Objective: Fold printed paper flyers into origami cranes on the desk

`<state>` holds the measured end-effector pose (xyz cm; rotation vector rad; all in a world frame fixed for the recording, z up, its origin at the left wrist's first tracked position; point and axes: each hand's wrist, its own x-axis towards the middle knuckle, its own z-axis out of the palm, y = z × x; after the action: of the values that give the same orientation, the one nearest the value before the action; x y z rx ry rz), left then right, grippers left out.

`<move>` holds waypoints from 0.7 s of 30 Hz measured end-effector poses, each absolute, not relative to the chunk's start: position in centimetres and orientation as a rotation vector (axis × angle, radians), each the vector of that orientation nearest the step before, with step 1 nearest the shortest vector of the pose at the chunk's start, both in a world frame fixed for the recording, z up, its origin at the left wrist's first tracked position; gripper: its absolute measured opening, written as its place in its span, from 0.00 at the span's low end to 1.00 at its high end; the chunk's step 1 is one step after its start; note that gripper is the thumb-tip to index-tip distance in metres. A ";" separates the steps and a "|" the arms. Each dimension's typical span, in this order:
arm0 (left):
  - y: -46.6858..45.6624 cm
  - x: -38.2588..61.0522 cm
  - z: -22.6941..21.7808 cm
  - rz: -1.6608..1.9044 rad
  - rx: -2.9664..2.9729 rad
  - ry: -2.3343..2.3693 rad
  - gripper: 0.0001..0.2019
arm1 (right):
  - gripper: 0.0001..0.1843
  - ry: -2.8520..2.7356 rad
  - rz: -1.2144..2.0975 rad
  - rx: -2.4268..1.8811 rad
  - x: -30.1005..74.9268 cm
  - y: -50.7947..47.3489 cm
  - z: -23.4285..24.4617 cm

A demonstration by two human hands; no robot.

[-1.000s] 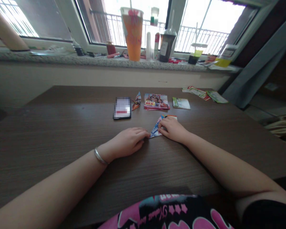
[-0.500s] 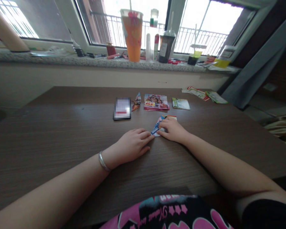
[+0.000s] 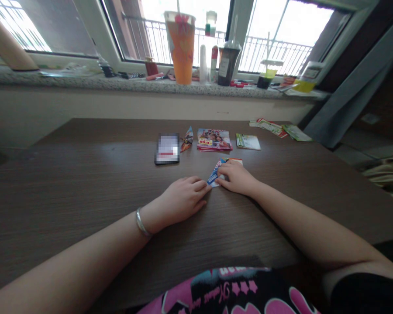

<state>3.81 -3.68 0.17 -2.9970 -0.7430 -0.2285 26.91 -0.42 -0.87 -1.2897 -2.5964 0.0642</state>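
Observation:
A partly folded piece of printed paper (image 3: 213,178), blue, white and orange, lies on the table under my fingers. My left hand (image 3: 186,196) rests flat with fingers stretched out, its index fingertip on the paper's near left corner. Over the paper's right part, my right hand (image 3: 236,176) presses down with its fingers spread, covering much of it. Just beyond are a stack of colourful printed leaflets (image 3: 214,140) and a small folded paper piece (image 3: 187,139) with pointed ends. A phone or tablet (image 3: 167,149) with a blurred screen lies left of that folded piece.
Right of the leaflets lies a small green and white stack of paper (image 3: 248,141). More strips of printed paper (image 3: 271,127) sit at the table's far right corner. Drink cups (image 3: 183,48) and bottles stand along the stone windowsill (image 3: 134,86) behind the brown table (image 3: 68,183).
The view has shifted very slightly. Both hands and the paper stay practically in the same place.

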 end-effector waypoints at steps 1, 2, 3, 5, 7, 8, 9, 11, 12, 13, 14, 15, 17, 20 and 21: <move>-3.7 3.9 0.2 -0.228 -2.988 -0.740 0.17 | 0.10 -2.596 0.064 -1.291 26.9 -0.4 -0.9; -3.8 3.9 0.2 -0.226 -2.978 -0.735 0.16 | 0.10 -2.594 0.067 -1.294 26.9 -0.4 -0.9; -3.9 4.0 0.2 -0.223 -2.966 -0.732 0.16 | 0.10 -2.592 0.071 -1.295 27.0 -0.3 -1.0; -4.1 4.1 0.3 -0.207 -2.947 -0.729 0.14 | 0.10 -2.583 0.079 -1.292 27.0 -0.3 -1.0; -4.2 4.2 0.4 -0.182 -2.941 -0.731 0.14 | 0.10 -2.578 0.086 -1.285 27.0 -0.3 -1.0; -4.3 4.1 0.5 -0.170 -2.942 -0.731 0.14 | 0.10 -2.575 0.087 -1.281 27.0 -0.3 -1.0; -4.3 4.1 0.6 -0.163 -2.944 -0.733 0.14 | 0.10 -2.574 0.087 -1.277 27.0 -0.3 -1.0; -4.2 3.9 0.7 -0.160 -2.954 -0.738 0.13 | 0.10 -2.570 0.089 -1.272 27.0 -0.4 -1.0; -4.2 3.8 0.7 -0.164 -2.961 -0.741 0.13 | 0.10 -2.566 0.090 -1.272 27.0 -0.4 -1.1; -4.1 3.7 0.8 -0.173 -2.968 -0.742 0.13 | 0.10 -2.562 0.092 -1.272 27.0 -0.4 -1.1; -4.0 3.5 0.8 -0.179 -2.978 -0.742 0.12 | 0.10 -2.557 0.094 -1.273 27.0 -0.4 -1.2; -3.8 3.4 0.9 -0.182 -2.988 -0.740 0.12 | 0.10 -2.552 0.096 -1.274 27.1 -0.4 -1.2; -3.6 3.1 1.0 -0.190 -3.006 -0.728 0.12 | 0.09 -2.542 0.099 -1.273 27.2 -0.5 -1.4; -3.1 2.6 1.0 -0.207 -3.035 -0.688 0.12 | 0.09 -2.529 0.104 -1.262 27.2 -0.5 -1.6; -3.0 2.5 0.9 -0.223 -3.042 -0.676 0.12 | 0.09 -2.526 0.109 -1.252 27.3 -0.5 -1.7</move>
<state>2.51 -3.02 0.93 -3.0422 -0.6764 -0.2231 27.26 -0.53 -1.66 -1.2520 -2.5260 0.1091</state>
